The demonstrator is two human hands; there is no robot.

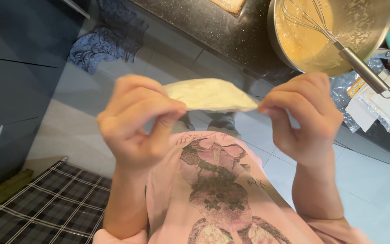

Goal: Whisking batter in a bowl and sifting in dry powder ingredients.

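Two raised hands, left hand [134,122] and right hand [305,119], fingertips pinching opposite ends of a pale wrapper [211,95].

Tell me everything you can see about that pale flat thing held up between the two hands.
The pale flat piece is creamy yellow-white, thin and soft-looking, perhaps dough or a wrapper; I cannot tell which. It is held roughly level in the air, seen almost edge-on, with a rounded outline tapering to the right. The left hand pinches its left edge and the right hand pinches its right tip. Nothing else touches it; the tiled floor lies far below it.
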